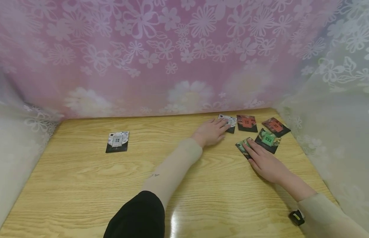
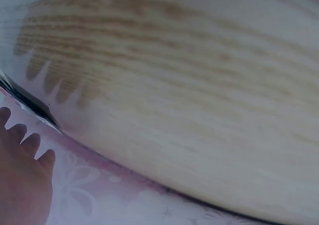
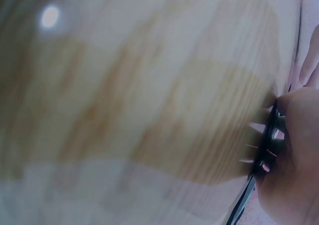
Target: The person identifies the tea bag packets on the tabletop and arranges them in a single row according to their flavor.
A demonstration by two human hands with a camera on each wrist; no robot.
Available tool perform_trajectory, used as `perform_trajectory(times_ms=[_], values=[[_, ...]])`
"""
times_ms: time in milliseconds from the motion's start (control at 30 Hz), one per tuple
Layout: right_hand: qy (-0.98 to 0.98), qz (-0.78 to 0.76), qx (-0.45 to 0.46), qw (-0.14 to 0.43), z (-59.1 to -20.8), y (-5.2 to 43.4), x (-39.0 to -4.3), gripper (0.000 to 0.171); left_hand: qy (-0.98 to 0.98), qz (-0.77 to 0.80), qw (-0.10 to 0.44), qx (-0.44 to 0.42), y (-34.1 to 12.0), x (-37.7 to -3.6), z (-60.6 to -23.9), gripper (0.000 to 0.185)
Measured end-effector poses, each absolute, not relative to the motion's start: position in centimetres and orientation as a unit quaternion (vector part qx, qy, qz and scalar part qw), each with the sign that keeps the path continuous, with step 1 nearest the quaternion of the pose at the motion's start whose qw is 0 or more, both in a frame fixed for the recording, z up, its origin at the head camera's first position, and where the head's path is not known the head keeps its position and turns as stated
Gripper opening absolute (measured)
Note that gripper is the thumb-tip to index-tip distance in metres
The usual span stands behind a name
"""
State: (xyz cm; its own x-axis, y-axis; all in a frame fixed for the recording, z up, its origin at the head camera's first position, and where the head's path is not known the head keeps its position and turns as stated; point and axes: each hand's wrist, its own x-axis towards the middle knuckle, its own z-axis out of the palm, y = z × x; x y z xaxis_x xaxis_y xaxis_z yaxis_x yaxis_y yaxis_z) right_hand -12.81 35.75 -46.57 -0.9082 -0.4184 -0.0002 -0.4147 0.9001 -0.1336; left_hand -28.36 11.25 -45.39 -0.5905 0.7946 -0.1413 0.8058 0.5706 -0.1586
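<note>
In the head view my left hand (image 1: pixel 210 133) lies with its fingers stretched over a small white-and-black packet (image 1: pixel 230 128) near the table's back edge. My right hand (image 1: pixel 268 165) rests straight fingers on a green-and-black packet (image 1: pixel 240 146), covering part of it. Just beyond it lies a second green packet (image 1: pixel 268 140), with a red-and-black packet (image 1: pixel 276 127) behind. Another red packet (image 1: pixel 246 123) is right of the left hand. The left wrist view shows the left fingers near a thin dark packet edge (image 2: pixel 32 103); the right wrist view shows a packet (image 3: pixel 242 200) edge-on at the right hand.
A lone white-and-black packet (image 1: pixel 117 141) lies on the left of the wood-grain table (image 1: pixel 83 185). Flowered pink cloth (image 1: pixel 172 59) hangs along the back, with pale sheets at both sides. A small black object (image 1: pixel 296 217) sits by the right forearm.
</note>
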Motion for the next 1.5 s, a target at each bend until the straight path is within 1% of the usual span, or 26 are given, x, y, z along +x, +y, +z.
perform_trajectory(times_ms=[233, 367, 500, 633, 833, 1000, 1300, 1500], values=[[0.975, -0.065, -0.213, 0.016, -46.8, 35.8, -12.9, 0.062, 0.887, -0.103, 0.052, 0.447, 10.8, -28.2, -46.0, 0.061], [0.975, -0.061, -0.216, 0.011, -46.7, 35.8, -13.0, 0.062, 0.888, -0.091, 0.057, 0.447, 9.9, -27.9, -46.0, 0.061], [0.975, -0.060, -0.212, 0.020, -46.5, 35.7, -13.0, 0.062, 0.888, -0.086, 0.064, 0.447, 8.8, -27.3, -45.9, 0.062], [0.976, -0.057, -0.207, 0.029, -46.3, 35.7, -13.0, 0.062, 0.886, -0.089, 0.065, 0.451, 7.5, -26.9, -45.7, 0.063], [0.977, -0.054, -0.206, 0.027, -46.3, 35.9, -13.0, 0.062, 0.877, -0.106, 0.050, 0.465, 6.4, -27.0, -45.3, 0.063], [0.976, -0.055, -0.210, 0.021, -46.6, 36.2, -13.1, 0.063, 0.882, -0.094, 0.039, 0.461, 6.8, -27.8, -45.1, 0.061], [0.975, -0.062, -0.211, 0.024, -47.1, 36.3, -13.1, 0.063, 0.882, -0.089, 0.042, 0.461, 8.6, -28.6, -45.1, 0.055], [0.976, -0.066, -0.207, 0.027, -47.1, 36.1, -13.0, 0.064, 0.883, -0.107, 0.045, 0.456, 8.9, -29.0, -45.6, 0.056]])
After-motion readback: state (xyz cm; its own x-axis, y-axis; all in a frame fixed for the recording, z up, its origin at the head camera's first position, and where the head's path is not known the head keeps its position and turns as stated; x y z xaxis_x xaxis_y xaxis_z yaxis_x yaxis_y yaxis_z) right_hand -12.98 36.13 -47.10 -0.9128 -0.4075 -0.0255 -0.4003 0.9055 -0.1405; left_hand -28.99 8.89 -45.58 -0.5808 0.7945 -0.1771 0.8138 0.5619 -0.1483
